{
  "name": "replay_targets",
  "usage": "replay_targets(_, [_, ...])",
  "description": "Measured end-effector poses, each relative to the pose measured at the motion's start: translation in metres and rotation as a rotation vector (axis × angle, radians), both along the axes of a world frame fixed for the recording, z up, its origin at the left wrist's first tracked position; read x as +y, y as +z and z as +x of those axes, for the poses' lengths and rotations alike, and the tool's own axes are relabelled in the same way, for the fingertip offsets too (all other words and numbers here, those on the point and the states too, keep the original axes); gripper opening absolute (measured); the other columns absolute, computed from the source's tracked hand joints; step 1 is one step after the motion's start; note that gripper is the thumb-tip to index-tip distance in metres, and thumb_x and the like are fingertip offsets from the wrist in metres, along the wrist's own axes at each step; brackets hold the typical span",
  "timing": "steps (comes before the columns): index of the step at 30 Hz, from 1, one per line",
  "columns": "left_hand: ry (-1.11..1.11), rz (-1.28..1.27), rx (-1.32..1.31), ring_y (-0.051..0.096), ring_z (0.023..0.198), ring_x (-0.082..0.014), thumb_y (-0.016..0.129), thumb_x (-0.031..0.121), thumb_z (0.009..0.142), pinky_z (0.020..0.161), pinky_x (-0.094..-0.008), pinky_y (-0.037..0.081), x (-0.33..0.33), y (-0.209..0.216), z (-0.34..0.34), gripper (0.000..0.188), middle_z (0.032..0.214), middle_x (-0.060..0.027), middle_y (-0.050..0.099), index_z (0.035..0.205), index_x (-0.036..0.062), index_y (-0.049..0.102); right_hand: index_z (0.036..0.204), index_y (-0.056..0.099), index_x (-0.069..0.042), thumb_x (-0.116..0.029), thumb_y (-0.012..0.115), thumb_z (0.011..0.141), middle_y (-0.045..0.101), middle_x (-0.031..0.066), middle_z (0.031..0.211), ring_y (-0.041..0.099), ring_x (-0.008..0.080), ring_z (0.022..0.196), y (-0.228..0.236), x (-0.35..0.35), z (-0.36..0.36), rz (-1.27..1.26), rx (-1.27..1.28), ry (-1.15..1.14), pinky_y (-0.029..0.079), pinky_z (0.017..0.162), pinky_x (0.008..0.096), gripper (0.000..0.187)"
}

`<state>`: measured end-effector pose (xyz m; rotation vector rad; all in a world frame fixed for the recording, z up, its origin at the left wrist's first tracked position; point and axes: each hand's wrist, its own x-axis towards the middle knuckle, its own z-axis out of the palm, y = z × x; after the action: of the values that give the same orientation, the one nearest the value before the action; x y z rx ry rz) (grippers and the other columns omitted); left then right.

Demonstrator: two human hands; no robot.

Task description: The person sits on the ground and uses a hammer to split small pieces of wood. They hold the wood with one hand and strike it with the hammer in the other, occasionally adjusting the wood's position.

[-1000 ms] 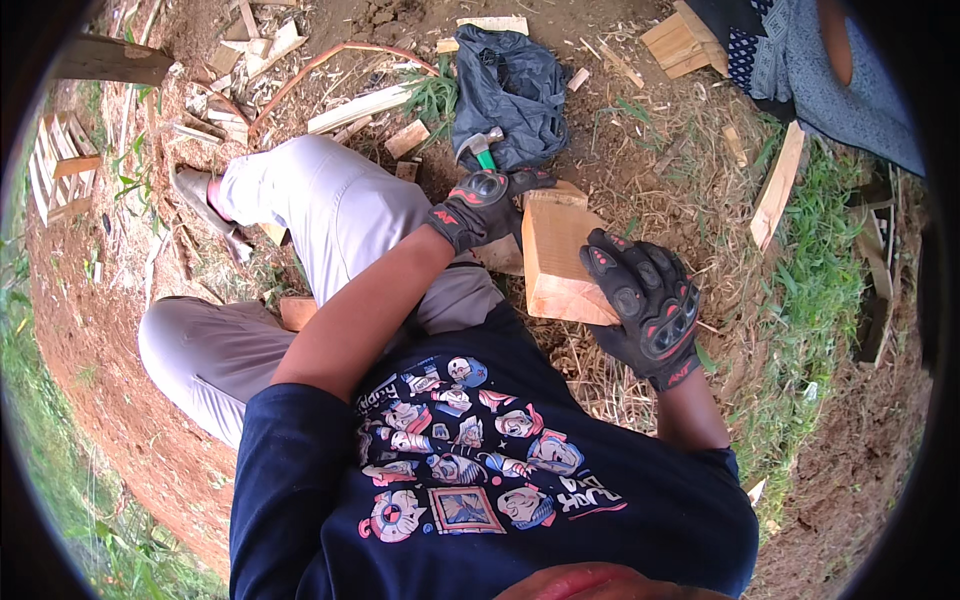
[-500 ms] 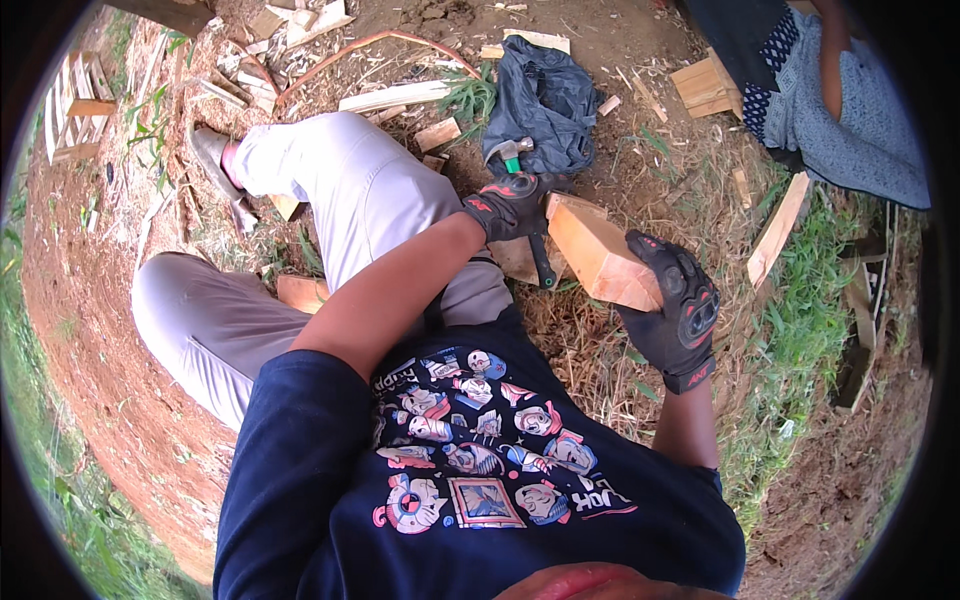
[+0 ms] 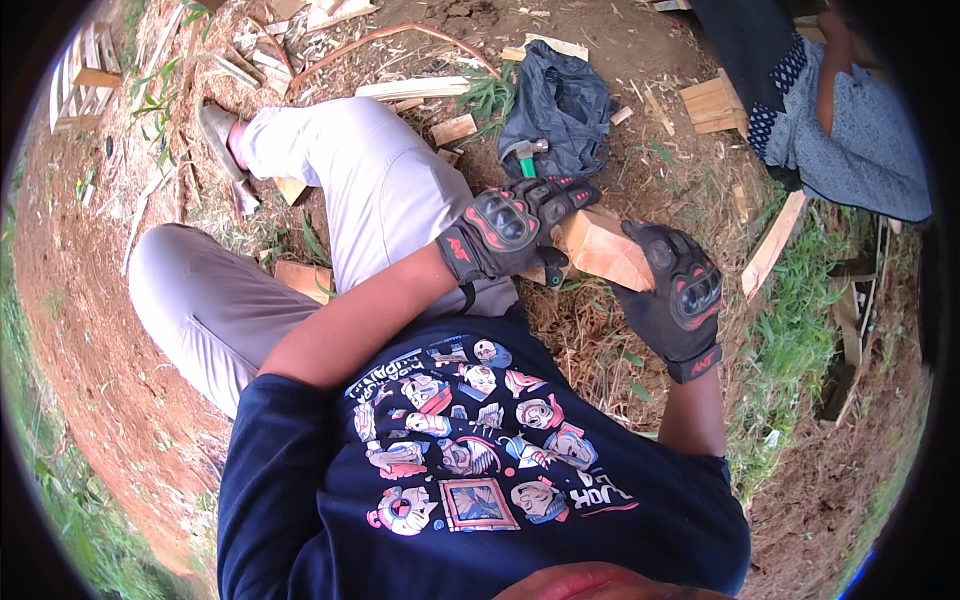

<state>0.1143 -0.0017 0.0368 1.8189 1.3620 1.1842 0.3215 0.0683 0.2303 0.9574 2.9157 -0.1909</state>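
A pale wooden block (image 3: 605, 250), squared and thick, is held between my two gloved hands in front of my right thigh. My left hand (image 3: 515, 225), in a black glove with red marks, reaches over the block's far left end with its fingers closed against it. Around the near right end wraps my right hand (image 3: 675, 290), gloved alike. Under my left hand the green-tipped dark end of a tool (image 3: 554, 276) peeks out, the rest hidden. Just beyond my left fingers lies a hammer (image 3: 527, 155) with a green handle, on a black plastic bag (image 3: 560, 105).
Another person's leg and blue-grey cloth (image 3: 850, 145) are at the upper right, beside a wood block (image 3: 712, 105). A split plank (image 3: 775, 245) lies in the grass. Wood scraps (image 3: 415, 88) litter the soil, with a slatted wooden stack (image 3: 90, 75) at far left.
My left hand has moved right and opened out from a tighter curl onto the block's far end, covering most of the dark tool. The block has tilted slightly in my right hand.
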Motion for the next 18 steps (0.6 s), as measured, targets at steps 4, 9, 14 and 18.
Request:
replay_targets(4, [-0.032, -0.106, -0.046, 0.073, 0.117, -0.0372, 0.081, 0.021, 0.089, 0.101, -0.0457, 0.058, -0.002, 0.014, 0.006, 0.065, 0.132, -0.0164, 0.073, 0.150, 0.0138, 0.059, 0.142, 0.062, -0.012, -0.027, 0.096, 0.073, 0.072, 0.0144, 0.127, 0.069, 0.0360, 0.116, -0.004, 0.001, 0.004, -0.064, 0.072, -0.059, 0.057, 0.096, 0.0494, 0.078])
replay_targets(9, [0.026, -0.069, 0.062, 0.076, 0.107, -0.0336, 0.082, 0.034, 0.091, 0.091, -0.0430, 0.061, -0.004, 0.008, 0.011, 0.071, 0.122, -0.0150, 0.076, 0.153, 0.0102, 0.058, 0.152, 0.056, -0.008, -0.028, 0.105, 0.062, 0.065, 0.0159, 0.142, 0.066, 0.0367, 0.125, -0.032, 0.008, 0.043, -0.301, 0.313, -0.199, 0.055, 0.106, 0.0489, 0.105])
replay_targets(14, [-0.032, -0.092, 0.027, 0.076, 0.113, -0.0329, 0.087, 0.032, 0.087, 0.097, -0.0420, 0.060, -0.001, 0.017, 0.010, 0.075, 0.126, -0.0160, 0.076, 0.153, 0.0088, 0.059, 0.151, 0.057, -0.010, -0.023, 0.101, 0.068, 0.065, 0.0172, 0.141, 0.064, 0.0374, 0.131, -0.124, 0.020, 0.085, -0.280, 0.361, -0.312, 0.054, 0.110, 0.0471, 0.095])
replay_targets(18, [-0.040, -0.166, 0.012, 0.075, 0.119, -0.0306, 0.089, 0.030, 0.086, 0.102, -0.0409, 0.059, 0.002, 0.019, 0.008, 0.074, 0.133, -0.0162, 0.075, 0.150, 0.0074, 0.061, 0.147, 0.061, -0.013, -0.017, 0.097, 0.072, 0.066, 0.0153, 0.142, 0.064, 0.0367, 0.131, -0.165, 0.019, 0.087, -0.372, 0.518, -0.381, 0.053, 0.112, 0.0471, 0.083])
